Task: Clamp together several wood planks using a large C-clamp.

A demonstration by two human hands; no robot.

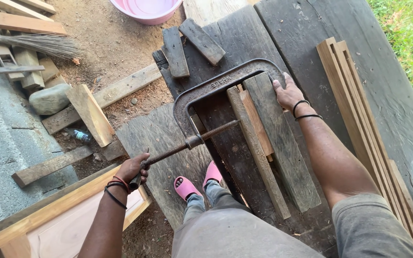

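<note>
A large rusty iron C-clamp lies over a stack of three wooden slats on a dark plank bench. Its threaded screw presses against the side of the slats. My left hand is closed around the handle at the screw's outer end. My right hand lies flat on the far end of the clamp's arch and the widest grey slat, fingers spread.
Two short dark boards lie behind the clamp. Pale long strips are stacked on the right. A pink basin, stone, broom and scrap wood cover the dirt at left. A wooden frame sits below-left. My pink sandals show below.
</note>
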